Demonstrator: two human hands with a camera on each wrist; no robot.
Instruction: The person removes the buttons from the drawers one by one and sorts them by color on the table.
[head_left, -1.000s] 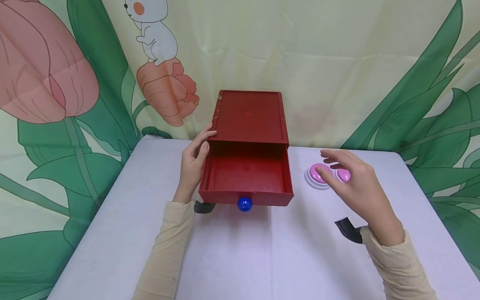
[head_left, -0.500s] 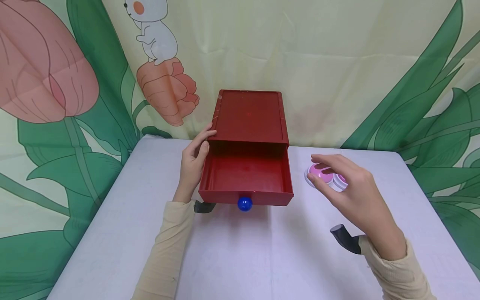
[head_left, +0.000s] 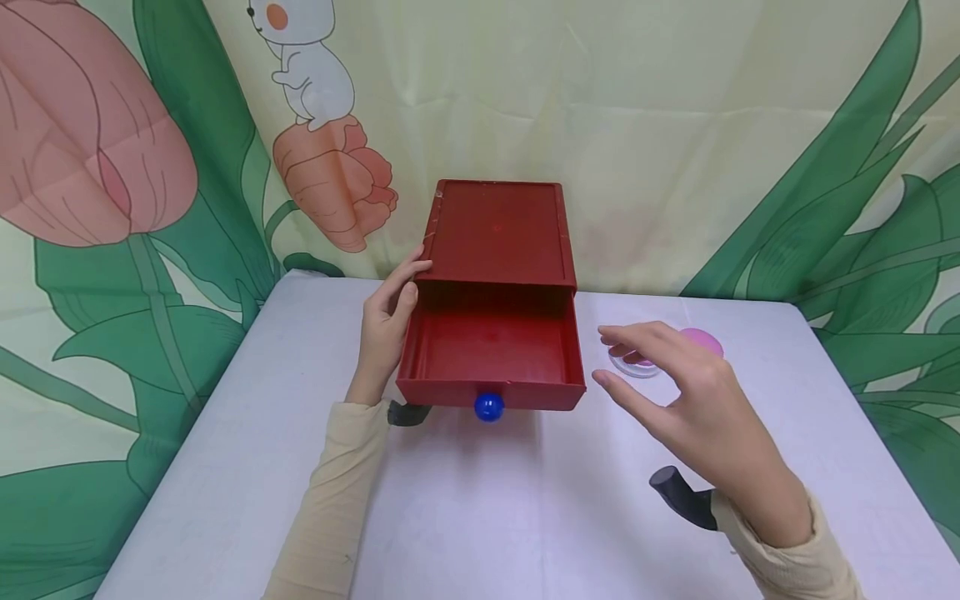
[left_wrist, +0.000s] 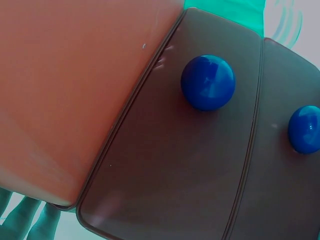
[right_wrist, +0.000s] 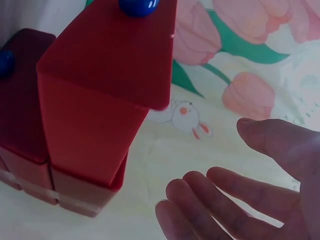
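Observation:
A red drawer cabinet (head_left: 497, 229) stands at the back of the table, its upper drawer (head_left: 480, 346) pulled out. Nothing lies inside the part of that drawer I can see. A blue ball knob (head_left: 489, 407) sits on the drawer front. My left hand (head_left: 382, 333) rests along the cabinet's left side, fingers extended against it. To the right, my right hand (head_left: 693, 408) hovers apart from the drawer, thumb and fingers spread with nothing between them. In the right wrist view the cabinet shows further drawers below, with another blue knob (right_wrist: 6, 63).
Behind the right hand are two pink dome-shaped buttons; the farther-right pink dome (head_left: 703, 341) and a pale round base (head_left: 633, 368) peek out. A white cloth covers the table (head_left: 480, 517). A printed curtain (head_left: 637, 150) hangs at the back.
My right hand has moved left and a little toward me, nearer the drawer's right side, and now covers more of the pink buttons. The left hand, cabinet and drawer stay put.

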